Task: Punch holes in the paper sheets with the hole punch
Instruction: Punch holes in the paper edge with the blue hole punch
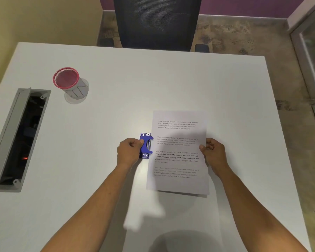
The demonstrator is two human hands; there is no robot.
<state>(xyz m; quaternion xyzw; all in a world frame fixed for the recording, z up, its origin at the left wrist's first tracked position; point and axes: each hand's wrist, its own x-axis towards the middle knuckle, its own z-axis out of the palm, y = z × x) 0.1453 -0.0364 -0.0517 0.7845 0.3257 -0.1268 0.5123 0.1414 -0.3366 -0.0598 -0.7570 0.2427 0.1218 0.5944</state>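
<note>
**Near the surface's middle: both hands at the punch and the paper**

At the middle of the white surface (116, 73), the left hand (129, 151) curls its grip round the blue hole punch (146, 145), thumb lying on the lever's near side and the other fingers folded under the palm. The punch stands on the surface, its slot side turned toward the paper sheets (178, 151), whose left edge sits at or inside that slot; whether the edge is fully in cannot be told.

The right hand (212, 151) pinches the right edge of the sheets, thumb on top and fingers curled beneath. The sheets lie almost flat and upright to the viewer, printed with four blocks of text, the third partly in bold. A thin shadow runs under their near edge, so that edge seems slightly lifted off the surface.

Both bare forearms reach in from the near side of the surface.

Farther out, toward the far left, a pen cup (69, 82) with a red rim and mesh wall stands alone, well apart from the hands. Left of it, a grey cable tray (13, 135) is sunk into the surface with its lid open and dark inside. Beyond the far edge stands a black mesh-backed chair (156, 22) on a mottled floor (244, 39).
</note>
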